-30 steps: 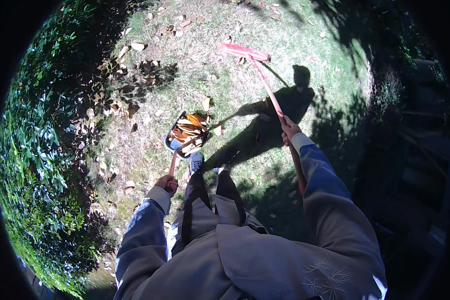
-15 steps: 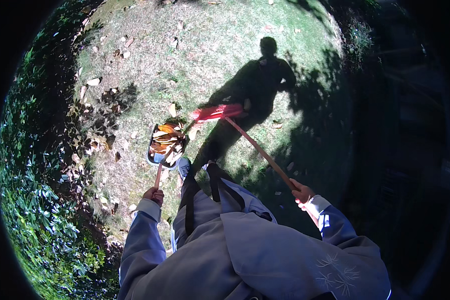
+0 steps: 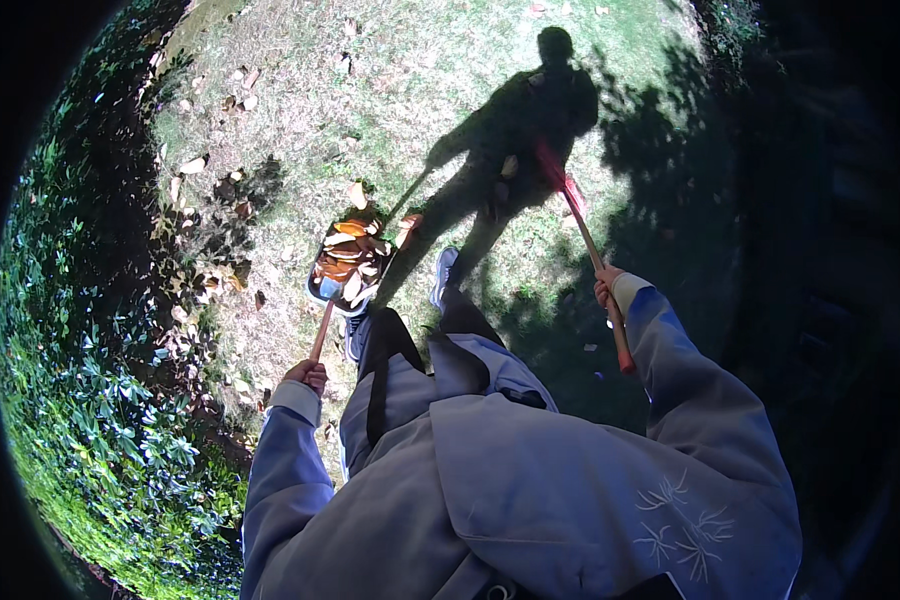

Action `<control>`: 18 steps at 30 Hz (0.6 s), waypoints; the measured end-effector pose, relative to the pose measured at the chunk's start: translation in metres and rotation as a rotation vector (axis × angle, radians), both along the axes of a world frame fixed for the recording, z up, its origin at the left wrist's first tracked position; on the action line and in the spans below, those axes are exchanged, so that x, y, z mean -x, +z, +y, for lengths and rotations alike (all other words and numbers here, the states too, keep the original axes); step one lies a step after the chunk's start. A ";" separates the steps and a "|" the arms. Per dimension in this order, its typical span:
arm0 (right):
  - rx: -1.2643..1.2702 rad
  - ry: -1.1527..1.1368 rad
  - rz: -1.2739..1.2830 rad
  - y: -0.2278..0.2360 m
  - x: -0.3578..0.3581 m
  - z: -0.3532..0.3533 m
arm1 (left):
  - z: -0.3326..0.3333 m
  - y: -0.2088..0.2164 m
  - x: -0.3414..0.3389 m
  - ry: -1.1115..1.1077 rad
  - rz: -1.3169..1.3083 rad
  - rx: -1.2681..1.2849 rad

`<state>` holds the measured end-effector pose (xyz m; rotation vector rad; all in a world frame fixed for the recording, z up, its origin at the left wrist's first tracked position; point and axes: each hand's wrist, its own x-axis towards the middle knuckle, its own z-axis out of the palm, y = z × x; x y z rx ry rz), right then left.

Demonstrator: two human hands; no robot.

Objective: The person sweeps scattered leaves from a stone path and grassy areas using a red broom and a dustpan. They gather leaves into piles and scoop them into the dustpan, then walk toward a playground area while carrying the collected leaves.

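The left hand [image 3: 306,376] grips the pan [image 3: 329,289], already heaped with leaves [image 3: 346,252]; the right hand [image 3: 607,284] grips the broom [image 3: 588,236]. Loose leaves [image 3: 193,165] still dot the grass [image 3: 410,85], perhaps the dim shade [image 3: 670,260] too.

leaves [image 3: 342,250] partly hide the dustpan [image 3: 328,288]

Hard sunlight comes from behind you, laying your crisp dark shadow [image 3: 530,110] over the bleached grass [image 3: 300,130] ahead of your left fingers [image 3: 314,377], while the shade [image 3: 670,250] to the right of your right fingers [image 3: 602,290] deepens almost to black. Left of your left fingers, the hedge [image 3: 100,400] breaks into sharp glints and dark patches; ahead of your right ones, the red broom head [image 3: 572,193] looks soft and smeared. The fisheye lens curves your view outward of both, dropping to solid black at either side.
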<state>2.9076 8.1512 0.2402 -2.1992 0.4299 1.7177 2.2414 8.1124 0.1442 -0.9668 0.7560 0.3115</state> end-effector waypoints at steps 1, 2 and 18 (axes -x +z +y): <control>-0.009 -0.002 0.023 0.007 0.020 -0.007 | 0.005 0.000 0.009 -0.001 -0.055 0.009; -0.025 -0.023 0.061 0.017 0.045 -0.016 | 0.014 -0.003 0.017 -0.049 -0.022 0.036; -0.145 0.109 0.262 0.184 0.384 -0.111 | 0.047 -0.003 0.073 -0.213 0.044 0.020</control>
